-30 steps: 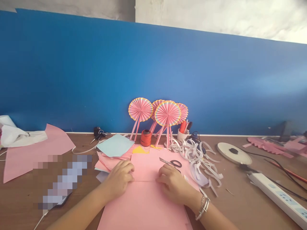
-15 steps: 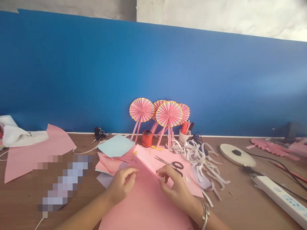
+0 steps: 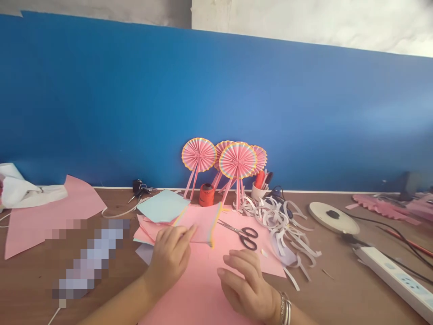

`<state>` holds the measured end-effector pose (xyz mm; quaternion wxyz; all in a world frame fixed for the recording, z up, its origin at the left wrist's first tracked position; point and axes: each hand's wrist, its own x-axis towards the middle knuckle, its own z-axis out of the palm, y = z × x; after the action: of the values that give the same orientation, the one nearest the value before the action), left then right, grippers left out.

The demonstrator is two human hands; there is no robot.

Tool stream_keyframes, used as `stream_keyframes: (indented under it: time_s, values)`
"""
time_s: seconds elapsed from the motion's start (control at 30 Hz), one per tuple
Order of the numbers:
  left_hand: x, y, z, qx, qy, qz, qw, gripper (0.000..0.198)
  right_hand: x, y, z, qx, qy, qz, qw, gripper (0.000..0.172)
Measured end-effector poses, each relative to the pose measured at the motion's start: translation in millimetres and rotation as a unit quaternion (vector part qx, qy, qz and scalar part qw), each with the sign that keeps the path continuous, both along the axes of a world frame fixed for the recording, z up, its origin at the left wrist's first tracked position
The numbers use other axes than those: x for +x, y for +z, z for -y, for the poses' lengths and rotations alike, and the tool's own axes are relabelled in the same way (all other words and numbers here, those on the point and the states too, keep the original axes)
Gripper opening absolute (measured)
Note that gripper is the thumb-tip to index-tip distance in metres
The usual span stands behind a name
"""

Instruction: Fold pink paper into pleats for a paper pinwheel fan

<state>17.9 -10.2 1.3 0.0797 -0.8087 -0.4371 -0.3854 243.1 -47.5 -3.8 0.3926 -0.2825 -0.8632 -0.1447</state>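
My left hand (image 3: 172, 255) grips the near left part of a small pink paper sheet (image 3: 203, 221) with yellow and pale rainbow stripes along its side edges. Its index finger lies over the sheet, and its thumb is partly hidden. My right hand (image 3: 245, 280), with bracelets at the wrist, hovers with loosely bent, parted fingers and holds nothing. Beneath both hands lies a large pink sheet (image 3: 199, 289). Black-handled scissors (image 3: 241, 232) rest on pink paper beyond the right hand. Beside the left hand are stacked pink sheets (image 3: 147, 230) under a light blue sheet (image 3: 164, 205).
Several pleated pink paper fans (image 3: 238, 160) lean on the blue partition (image 3: 216, 90). Near them stand an orange thread spool (image 3: 207, 195) and a white cup of pens (image 3: 259, 192). Curled white paper strips (image 3: 280, 216), a round white disc (image 3: 333, 218) and a power strip (image 3: 395, 280) lie rightward.
The small striped-edge sheet now lies flatter beyond my hands, with the left hand on it. My right hand has moved nearer to me and opened, away from the sheet.
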Motion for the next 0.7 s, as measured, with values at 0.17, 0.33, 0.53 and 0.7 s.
stream_keyframes:
  time_s: [0.17,0.33,0.53,0.7]
  values:
    - [13,-13.7,4,-0.013,-0.032,-0.175,0.984,0.052,-10,5.9,-8,-0.063,-0.06,0.028,0.996,0.029]
    - [19,-21.3,3,-0.116,-0.046,-0.268,0.955,0.044,-8,-2.0,-21,-0.152,-0.115,0.12,0.974,0.022]
    - [7,-16.4,1,-0.214,-0.065,-0.189,0.956,0.026,3,-6.3,-25,-0.279,-0.153,0.166,0.933,0.025]
    - [0,-13.5,-1,-0.248,-0.071,-0.102,0.961,0.027,9,3.0,-26,-0.307,-0.167,0.16,0.923,0.019]
